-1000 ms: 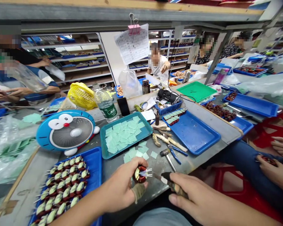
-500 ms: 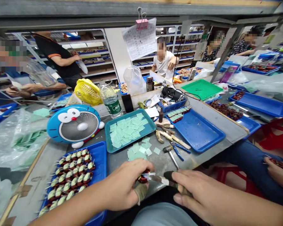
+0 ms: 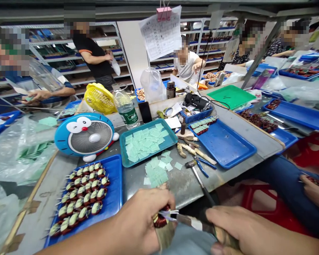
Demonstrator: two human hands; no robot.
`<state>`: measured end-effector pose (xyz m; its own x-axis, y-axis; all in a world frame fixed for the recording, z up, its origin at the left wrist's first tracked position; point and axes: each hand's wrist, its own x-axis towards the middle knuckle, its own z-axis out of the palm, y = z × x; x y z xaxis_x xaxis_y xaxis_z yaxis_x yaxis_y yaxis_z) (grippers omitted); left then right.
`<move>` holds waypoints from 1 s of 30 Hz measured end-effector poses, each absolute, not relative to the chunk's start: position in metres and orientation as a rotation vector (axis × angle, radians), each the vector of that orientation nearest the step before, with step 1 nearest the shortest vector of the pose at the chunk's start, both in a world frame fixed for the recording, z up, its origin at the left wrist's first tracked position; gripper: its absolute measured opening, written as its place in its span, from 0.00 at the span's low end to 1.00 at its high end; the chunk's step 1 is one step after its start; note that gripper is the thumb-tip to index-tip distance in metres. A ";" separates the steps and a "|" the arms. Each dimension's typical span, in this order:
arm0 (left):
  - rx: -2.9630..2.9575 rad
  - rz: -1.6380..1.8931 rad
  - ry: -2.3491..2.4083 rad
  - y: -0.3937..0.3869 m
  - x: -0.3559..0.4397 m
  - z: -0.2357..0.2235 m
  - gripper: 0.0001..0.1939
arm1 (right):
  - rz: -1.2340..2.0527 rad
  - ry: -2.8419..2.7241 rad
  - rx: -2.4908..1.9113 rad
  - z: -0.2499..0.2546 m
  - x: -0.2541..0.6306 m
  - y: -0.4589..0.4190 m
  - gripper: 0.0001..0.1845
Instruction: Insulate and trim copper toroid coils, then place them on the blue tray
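My left hand (image 3: 143, 216) is closed around a coil (image 3: 161, 221) wound with reddish-brown wire. Pale lead ends stick out of it to the right, and a tan wrap covers one of the fingers. In my right hand (image 3: 236, 226) is a knife-like tool (image 3: 195, 224) with a flat grey blade, partly wrapped in white. Its tip meets or nearly meets the coil's leads; contact is hard to tell. Just beyond my right hand lies a hammer (image 3: 198, 175), its dark handle reaching over the table edge. Pale green square sheets (image 3: 156, 171) lie loose on the table ahead of my left hand.
A blue tray (image 3: 116, 191) at left holds rows of finished-looking coils. Behind are a teal tray (image 3: 126, 156) of green squares, a cartoon fan (image 3: 82, 136), a water bottle (image 3: 127, 111) and blue-handled pliers (image 3: 202, 169). Another blue tray (image 3: 228, 148) stands right. Co-workers sit nearby.
Both hands, with the coil and the tool, sit slightly lower and further right in the picture. The view has shifted a little. The standing person in black appears further right.
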<state>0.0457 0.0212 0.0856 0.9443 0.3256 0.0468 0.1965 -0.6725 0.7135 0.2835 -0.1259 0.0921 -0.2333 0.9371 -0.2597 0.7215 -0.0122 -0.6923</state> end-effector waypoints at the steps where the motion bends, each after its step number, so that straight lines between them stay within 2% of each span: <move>1: 2.319 0.215 0.381 0.022 0.045 0.086 0.05 | 1.075 -1.985 -1.748 0.090 0.283 -0.126 0.05; 16: 2.254 0.177 0.619 0.024 0.044 0.075 0.09 | 0.910 -2.155 -1.796 0.069 0.273 -0.112 0.08; 23: 2.315 0.211 0.499 0.022 0.040 0.081 0.05 | 0.874 -2.162 -1.797 0.075 0.269 -0.115 0.11; 30: 2.278 0.238 0.429 0.010 0.033 0.091 0.11 | 1.169 -2.093 -1.649 0.100 0.270 -0.119 0.03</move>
<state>0.0333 0.0096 0.0915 0.9252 0.3778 0.0349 0.2298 -0.6312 0.7408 0.2700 -0.1191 0.0999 -0.3395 0.8967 -0.2840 0.7123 0.0479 -0.7002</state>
